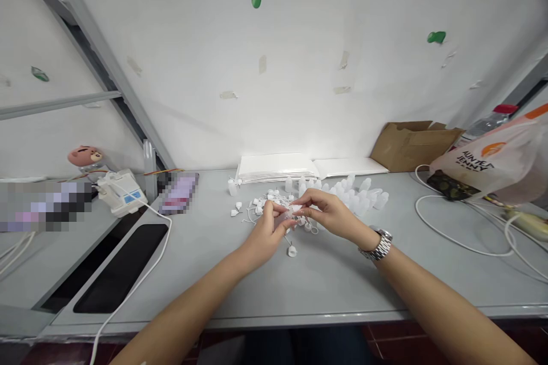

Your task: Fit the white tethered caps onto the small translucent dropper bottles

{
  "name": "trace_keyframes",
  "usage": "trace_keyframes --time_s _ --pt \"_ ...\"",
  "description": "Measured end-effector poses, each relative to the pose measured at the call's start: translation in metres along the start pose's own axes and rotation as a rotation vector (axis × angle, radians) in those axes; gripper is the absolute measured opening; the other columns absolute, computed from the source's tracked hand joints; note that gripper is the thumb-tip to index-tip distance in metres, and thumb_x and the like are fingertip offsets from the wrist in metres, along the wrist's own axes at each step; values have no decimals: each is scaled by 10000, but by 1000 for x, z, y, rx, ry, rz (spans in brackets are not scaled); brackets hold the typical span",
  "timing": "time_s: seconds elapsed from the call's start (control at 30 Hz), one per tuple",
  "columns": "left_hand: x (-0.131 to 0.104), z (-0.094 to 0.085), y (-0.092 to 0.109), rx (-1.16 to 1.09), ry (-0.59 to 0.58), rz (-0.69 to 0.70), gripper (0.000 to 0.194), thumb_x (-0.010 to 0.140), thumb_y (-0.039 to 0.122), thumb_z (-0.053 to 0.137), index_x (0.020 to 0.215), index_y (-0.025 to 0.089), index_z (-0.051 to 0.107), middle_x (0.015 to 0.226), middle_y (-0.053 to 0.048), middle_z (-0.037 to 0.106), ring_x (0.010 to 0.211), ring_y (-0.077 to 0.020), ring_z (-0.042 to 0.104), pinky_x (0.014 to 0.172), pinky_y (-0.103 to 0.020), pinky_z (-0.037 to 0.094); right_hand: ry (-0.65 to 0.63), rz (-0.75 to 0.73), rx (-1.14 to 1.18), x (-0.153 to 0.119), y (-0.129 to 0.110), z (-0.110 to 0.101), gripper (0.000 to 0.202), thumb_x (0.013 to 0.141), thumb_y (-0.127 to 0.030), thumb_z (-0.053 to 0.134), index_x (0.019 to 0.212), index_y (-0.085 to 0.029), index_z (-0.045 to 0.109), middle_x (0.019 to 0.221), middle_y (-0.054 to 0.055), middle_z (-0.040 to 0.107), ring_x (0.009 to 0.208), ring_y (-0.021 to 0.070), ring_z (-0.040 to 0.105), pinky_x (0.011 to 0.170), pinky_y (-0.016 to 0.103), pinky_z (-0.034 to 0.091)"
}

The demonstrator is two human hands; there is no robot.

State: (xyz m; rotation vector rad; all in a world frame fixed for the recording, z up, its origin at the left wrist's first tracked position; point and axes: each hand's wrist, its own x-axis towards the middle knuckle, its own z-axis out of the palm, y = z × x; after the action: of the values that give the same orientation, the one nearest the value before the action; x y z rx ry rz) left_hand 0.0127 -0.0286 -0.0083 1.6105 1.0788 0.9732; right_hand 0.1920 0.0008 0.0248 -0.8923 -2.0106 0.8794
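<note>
In the head view, my left hand (261, 238) is closed around a small translucent plastic bottle (280, 218), held low over the grey table. From the other side my right hand (329, 212) pinches a small white cap (295, 209) at the bottle's end; the fingers partly hide where the two meet. A heap of white caps with thin loops (259, 203) lies just behind and under my hands. Beyond my right hand stand and lie several more translucent bottles (355, 201). One loose cap (291, 251) rests in front of my hands.
White sheets (276, 167) are stacked against the wall. To the right are a cardboard box (413, 148), a plastic bag (483, 154) and looping white cables (454, 250). At the left lie a black flat pad (122, 268), a blurred phone (180, 193) and a white power strip (122, 191).
</note>
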Motion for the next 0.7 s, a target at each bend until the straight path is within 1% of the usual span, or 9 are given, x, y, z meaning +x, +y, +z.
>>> trace_keyframes --time_s 0.13,0.23,0.33,0.4,0.47,0.57,0.7 --pt "0 1 4 -94 -38 39 254 850 343 448 1052 244 330 835 2 524 741 -131 506 700 -294 401 38 109 181 1 -2 3 145 775 -301 585 866 -195 621 783 27 605 703 139 553 637 300 459" --pt "2 1 6 -106 -34 69 288 862 334 427 1126 242 359 786 9 499 713 -124 492 703 -288 394 95 142 236 3 -4 3 180 768 -340 592 856 -185 620 752 22 608 646 122 538 604 285 457" --pt "3 1 5 -131 18 97 222 867 348 412 1044 216 431 801 -3 486 705 -122 485 675 -274 391 125 143 218 3 -4 2 203 774 -367 581 848 -181 613 738 20 597 643 122 535 601 284 457" --pt "3 2 4 -160 55 94 191 867 365 409 973 208 429 838 -10 490 703 -117 482 669 -270 393 110 141 188 2 -3 2 209 781 -374 572 852 -180 609 754 27 601 679 133 547 625 294 458" --pt "3 2 3 -181 74 77 188 865 381 410 944 211 402 841 -5 485 701 -113 476 674 -270 393 66 129 161 1 -3 2 203 786 -367 569 863 -183 608 777 34 609 722 146 560 652 306 460" --pt "0 2 5 -175 71 77 194 865 398 404 915 211 385 790 9 467 704 -114 465 681 -267 386 21 98 138 0 -3 2 177 783 -340 580 869 -189 610 810 39 616 756 154 567 680 317 461" --pt "-2 2 10 -171 33 84 203 884 402 354 853 205 392 741 19 450 674 -104 442 659 -254 368 41 83 123 0 -3 2 153 784 -310 582 869 -186 613 776 30 602 726 146 565 665 313 460"
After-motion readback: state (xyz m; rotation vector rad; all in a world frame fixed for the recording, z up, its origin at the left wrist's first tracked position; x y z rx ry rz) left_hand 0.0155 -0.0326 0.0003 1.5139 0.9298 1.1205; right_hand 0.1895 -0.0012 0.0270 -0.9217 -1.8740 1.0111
